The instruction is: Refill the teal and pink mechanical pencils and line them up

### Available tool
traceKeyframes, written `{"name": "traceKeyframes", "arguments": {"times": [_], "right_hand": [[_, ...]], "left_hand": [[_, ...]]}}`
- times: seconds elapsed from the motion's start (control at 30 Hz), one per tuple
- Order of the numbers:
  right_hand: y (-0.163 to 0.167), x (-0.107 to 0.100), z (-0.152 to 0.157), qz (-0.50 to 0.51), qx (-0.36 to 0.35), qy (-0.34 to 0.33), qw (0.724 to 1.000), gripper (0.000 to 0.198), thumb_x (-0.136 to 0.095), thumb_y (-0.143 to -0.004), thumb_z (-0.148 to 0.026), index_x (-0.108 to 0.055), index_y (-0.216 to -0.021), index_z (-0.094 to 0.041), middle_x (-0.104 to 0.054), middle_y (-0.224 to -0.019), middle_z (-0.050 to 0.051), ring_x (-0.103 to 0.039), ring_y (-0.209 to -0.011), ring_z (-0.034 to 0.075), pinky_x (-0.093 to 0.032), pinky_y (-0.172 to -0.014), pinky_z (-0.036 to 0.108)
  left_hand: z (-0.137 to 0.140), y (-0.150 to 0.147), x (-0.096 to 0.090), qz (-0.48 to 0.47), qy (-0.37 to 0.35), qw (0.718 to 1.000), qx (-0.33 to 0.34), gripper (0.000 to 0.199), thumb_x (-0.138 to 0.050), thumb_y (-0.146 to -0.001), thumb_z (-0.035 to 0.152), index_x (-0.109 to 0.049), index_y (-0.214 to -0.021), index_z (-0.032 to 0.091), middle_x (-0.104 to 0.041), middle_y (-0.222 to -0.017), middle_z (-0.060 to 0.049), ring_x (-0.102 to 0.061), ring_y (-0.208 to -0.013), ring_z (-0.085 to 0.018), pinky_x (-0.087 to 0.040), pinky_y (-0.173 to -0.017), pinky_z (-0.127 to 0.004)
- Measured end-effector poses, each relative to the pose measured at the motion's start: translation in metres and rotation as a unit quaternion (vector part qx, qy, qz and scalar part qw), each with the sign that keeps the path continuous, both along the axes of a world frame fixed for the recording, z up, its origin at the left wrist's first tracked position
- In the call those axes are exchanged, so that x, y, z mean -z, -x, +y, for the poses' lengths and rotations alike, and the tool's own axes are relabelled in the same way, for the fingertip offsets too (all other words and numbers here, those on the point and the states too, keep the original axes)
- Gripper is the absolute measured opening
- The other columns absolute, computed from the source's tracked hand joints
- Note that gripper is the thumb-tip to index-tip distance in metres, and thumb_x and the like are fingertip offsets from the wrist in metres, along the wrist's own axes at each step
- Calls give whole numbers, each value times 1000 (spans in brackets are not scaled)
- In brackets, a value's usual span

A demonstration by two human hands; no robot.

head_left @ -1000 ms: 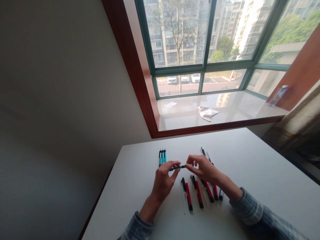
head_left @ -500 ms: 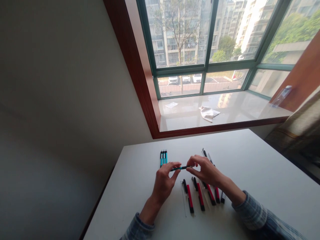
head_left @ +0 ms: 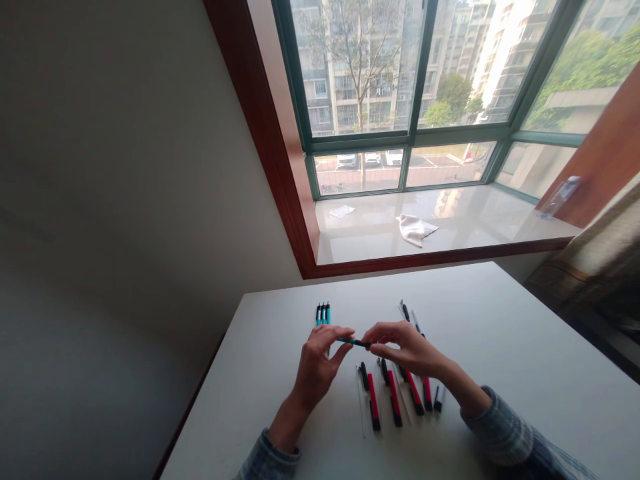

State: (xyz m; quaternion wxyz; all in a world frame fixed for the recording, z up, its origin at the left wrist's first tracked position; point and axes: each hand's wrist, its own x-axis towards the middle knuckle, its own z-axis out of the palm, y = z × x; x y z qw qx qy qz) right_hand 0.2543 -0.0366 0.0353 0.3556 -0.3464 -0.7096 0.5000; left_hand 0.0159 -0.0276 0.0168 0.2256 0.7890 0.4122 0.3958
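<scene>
A blue pen with a black end (head_left: pixel 354 342) is held level above the table between both hands. My left hand (head_left: pixel 318 363) pinches its blue barrel between thumb and fingers. At the black end, the thumb and fingertips of my right hand (head_left: pixel 403 348) are closed on it. Three blue pens with black tops (head_left: pixel 323 313) lie side by side just beyond my left hand, partly covered by it. Below the hands are several red barrels with black ends (head_left: pixel 373 402), alongside black pen parts (head_left: pixel 363 375) and thin refills (head_left: pixel 360 407).
The white table (head_left: pixel 220 400) extends around the hands. More pen parts (head_left: pixel 406 311) lie behind my right hand. Past the far edge, a window sill (head_left: pixel 360 233) holds a white cloth (head_left: pixel 416 230) and a clear bottle (head_left: pixel 560 198). A wall (head_left: pixel 125 200) rises on the left.
My right hand has shifted left, closer to my left hand, and its fingers now sit at the pen's black end. The pen's right end has tipped slightly toward me.
</scene>
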Motion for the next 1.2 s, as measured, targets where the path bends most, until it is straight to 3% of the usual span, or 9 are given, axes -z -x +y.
{"name": "traceKeyframes", "arguments": {"times": [0.1,0.2,0.3,0.4,0.47,0.67,0.9,1.2], "right_hand": [[0,-1,0,58,-40,59,996,36,-72,-89,-48,-75,-111,-20,-74,-112,9,-71,-103,24,-59,-93,39],[6,6,0,74,-5,68,995,40,-74,-88,-48,-74,-116,-19,-75,-112,9,-73,-102,24,-60,-93,40],[13,16,-1,30,55,26,998,39,-73,-89,-46,-73,-118,-21,-76,-110,8,-74,-99,24,-62,-91,40],[21,22,-2,-53,64,-41,996,32,-74,-89,-41,-74,-115,-23,-77,-108,7,-74,-95,23,-63,-85,38],[28,23,-2,-104,55,-86,989,26,-72,-92,-37,-74,-115,-24,-78,-106,6,-74,-92,23,-62,-83,37],[56,19,6,-238,13,-196,951,25,-70,-93,-25,-71,-118,-24,-76,-110,7,-73,-96,24,-57,-88,36],[83,17,15,-351,-2,-237,906,18,-64,-95,-19,-68,-112,-19,-75,-100,9,-72,-90,23,-55,-81,32],[99,15,9,-387,-8,-288,876,9,-64,-96,-18,-65,-105,-17,-72,-97,8,-69,-85,21,-55,-73,28]], "left_hand": [[0,0,-1,-2,-19,1000,-14,16,-68,-93,28,-75,-107,28,-77,-107,-5,-69,-109,-26,-55,-99,-47],[4,6,2,-13,-46,997,-62,32,-68,-92,30,-68,-125,31,-72,-124,-6,-62,-124,-27,-51,-106,-48],[13,18,6,-23,-59,990,-123,47,-68,-92,34,-58,-138,30,-65,-137,-7,-57,-131,-28,-49,-108,-49],[23,30,9,-39,-51,974,-216,39,-64,-93,36,-62,-131,26,-66,-134,-10,-60,-124,-29,-54,-97,-47],[27,36,10,-42,-37,968,-244,33,-62,-94,36,-64,-125,25,-67,-130,-10,-63,-117,-28,-55,-92,-45],[29,43,17,-14,-3,971,-239,28,-58,-95,35,-67,-119,24,-70,-123,-8,-64,-112,-27,-54,-91,-43],[30,50,26,25,10,963,-269,25,-57,-93,33,-70,-112,23,-74,-116,-7,-65,-110,-30,-49,-100,-47],[28,56,26,24,0,963,-269,26,-57,-90,27,-70,-111,22,-74,-114,-8,-65,-106,-30,-50,-99,-48]]}}
